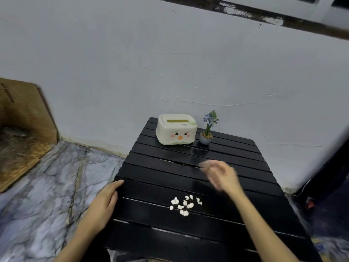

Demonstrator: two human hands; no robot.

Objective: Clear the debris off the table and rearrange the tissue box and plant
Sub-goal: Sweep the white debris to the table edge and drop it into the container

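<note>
Several small white crumpled paper bits (184, 204) lie in a loose cluster on the near half of the black slatted table (160, 167). A cream tissue box (176, 129) with a cartoon face stands at the table's far edge. Just to its right is a small potted plant (207, 129) with blue flowers in a grey pot. My left hand (105, 203) rests flat on the table's left edge, fingers together, holding nothing. My right hand (221, 174) hovers blurred above the table's middle, fingers spread and empty, beyond the paper bits.
A white wall runs behind the table. A marbled grey floor (47, 186) lies to the left, with a brown cardboard box (22, 114) at far left. Something dark stands at the right edge (324, 176).
</note>
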